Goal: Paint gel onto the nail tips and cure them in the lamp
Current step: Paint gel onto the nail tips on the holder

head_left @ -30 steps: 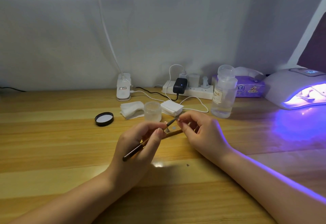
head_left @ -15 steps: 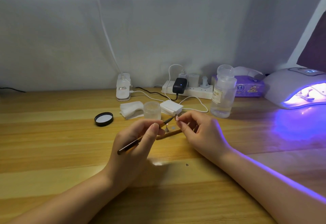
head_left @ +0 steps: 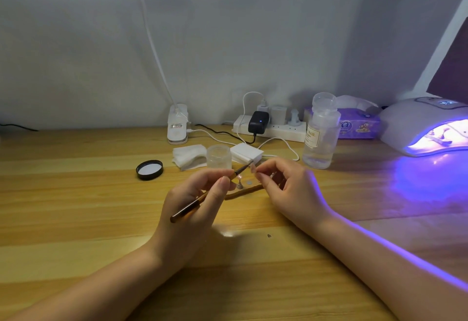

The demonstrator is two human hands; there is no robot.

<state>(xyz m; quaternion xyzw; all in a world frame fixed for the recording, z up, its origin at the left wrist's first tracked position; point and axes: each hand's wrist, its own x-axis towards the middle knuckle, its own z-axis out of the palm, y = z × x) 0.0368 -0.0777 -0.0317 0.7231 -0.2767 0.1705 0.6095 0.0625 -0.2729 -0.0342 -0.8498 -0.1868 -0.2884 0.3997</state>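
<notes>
**Brush meets nail tip over the desk**

The left hand (head_left: 200, 201) grips the brush (head_left: 210, 193) like a pen, thumb and fingers curled round the shaft, bristles angled up and to the right. The right hand (head_left: 286, 189) pinches a small nail tip (head_left: 252, 168) between thumb and fingers, holding it out to the bristles. The brush end sits right at the tip, touching or almost so; too fine to call. Both forearms lie low near the desk (head_left: 76, 206), which likely steadies the stroke. This looks like the painting step, with curing yet to come for this tip.

Just behind the hands stands the open gel jar (head_left: 219, 156), close enough for a quick reload, its black lid (head_left: 149, 169) set aside to the left. Below the brush end, a small stand (head_left: 239, 183), a small disc (head_left: 249, 182) and a brown stick (head_left: 243, 191) lie on the desk. White pads (head_left: 188, 156) flank the jar.

Far right, the lamp (head_left: 425, 128) glows violet with pieces already inside; what they are exactly is too blurred to say. Between the hands and the lamp stands a clear bottle (head_left: 320, 138), set back from the straight path. A power strip (head_left: 271, 128), loose cables and a tissue pack (head_left: 359, 125) line the wall, clear of the work.
</notes>
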